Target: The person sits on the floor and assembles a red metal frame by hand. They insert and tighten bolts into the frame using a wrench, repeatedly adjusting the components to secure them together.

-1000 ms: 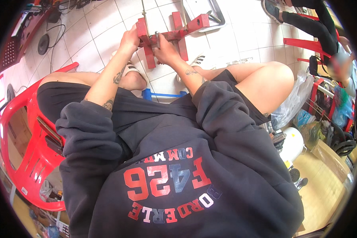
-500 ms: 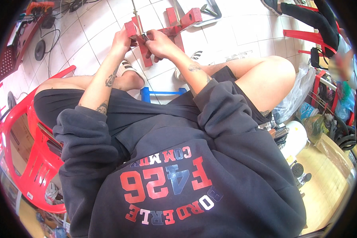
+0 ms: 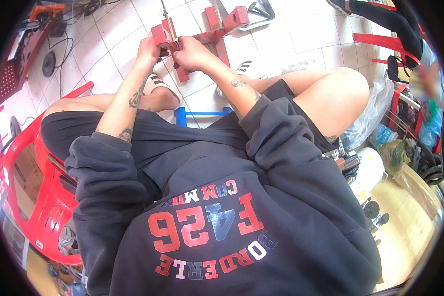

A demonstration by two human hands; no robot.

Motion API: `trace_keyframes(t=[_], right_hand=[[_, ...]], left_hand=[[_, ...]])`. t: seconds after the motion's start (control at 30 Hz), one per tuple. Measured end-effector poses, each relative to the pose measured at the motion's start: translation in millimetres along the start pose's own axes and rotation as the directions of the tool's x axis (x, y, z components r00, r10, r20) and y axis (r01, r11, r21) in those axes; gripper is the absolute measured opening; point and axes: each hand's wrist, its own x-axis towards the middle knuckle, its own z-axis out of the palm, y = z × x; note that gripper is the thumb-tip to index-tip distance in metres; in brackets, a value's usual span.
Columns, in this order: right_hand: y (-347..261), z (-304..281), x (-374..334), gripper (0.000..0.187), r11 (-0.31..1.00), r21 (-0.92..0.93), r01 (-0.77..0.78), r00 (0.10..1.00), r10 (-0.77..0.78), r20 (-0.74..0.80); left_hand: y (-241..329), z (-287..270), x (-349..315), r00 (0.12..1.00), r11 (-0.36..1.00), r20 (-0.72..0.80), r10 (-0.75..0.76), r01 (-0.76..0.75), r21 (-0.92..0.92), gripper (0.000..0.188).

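Note:
A red-painted metal frame [image 3: 209, 37] with blocky ends stands on the tiled floor in front of me, between my feet. Thin metal rods [image 3: 169, 22] rise from it toward the upper edge. My left hand [image 3: 149, 51] is closed around the frame's left block, its fingertips partly hidden behind it. Against the inner side of that block, next to the rod, my right hand [image 3: 194, 53] is closed in a pinch. A small dark metallic bit shows at its fingertips, too small to name.
Beyond the frame lies a grey tray [image 3: 259, 15] with a bolt-like metal piece. A blue step stool [image 3: 202, 113] stands between my legs, a red plastic chair [image 3: 44, 207] at left. Another person's leg [image 3: 380, 22] shows at upper right, above plastic bags [image 3: 367, 113].
The frame's left block and both hands have shifted slightly left. My right hand's fingers have drawn in closer to the block.

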Motion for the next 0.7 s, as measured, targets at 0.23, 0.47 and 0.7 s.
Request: trace_keyframes(t=[0.23, 0.47, 0.7], right_hand=[[2, 1, 2, 0.032, 0.974, 0.227, -0.023, 1.0, 0.019, 0.02], [45, 28, 22, 0.057, 0.986, -0.139, 0.087, 0.987, -0.104, -0.122], [56, 26, 5, 0.078, 0.821, -0.551, 0.151, 0.979, -0.202, -0.033]], left_hand=[[-7, -2, 7, 1.0, 0.998, -0.013, 0.022, -0.021, 0.065, 0.038], [0, 5, -2, 0.998, 0.998, -0.017, 0.054, -0.055, -0.023, 0.034], [-1, 3, -1, 1.0, 1.0, -0.015, 0.019, -0.019, -0.004, 0.033]])
